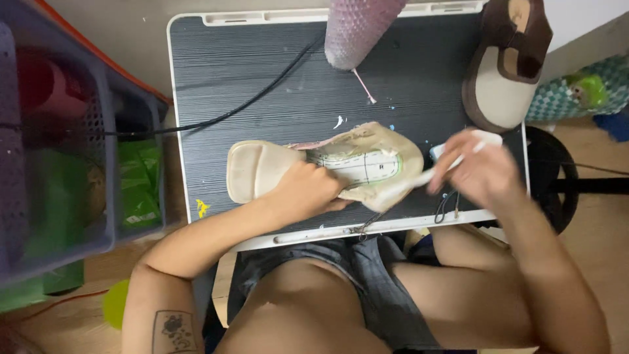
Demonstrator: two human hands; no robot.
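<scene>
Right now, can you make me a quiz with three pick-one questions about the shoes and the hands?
1. Where is the brown and cream shoe?
A. at the far right corner of the table
B. on the floor
C. in the basket

2. How many shoes lie on the dark table?
A. one
B. two
C. four

3. What is the left hand doing?
A. hanging free
B. pressing on the beige shoe
C. holding the black cable

Answers: 1 A, it sits at the table's top right edge. 2 B, one beige, one brown. 3 B, its fingers rest on the insole, while the right hand holds a white brush.
</scene>
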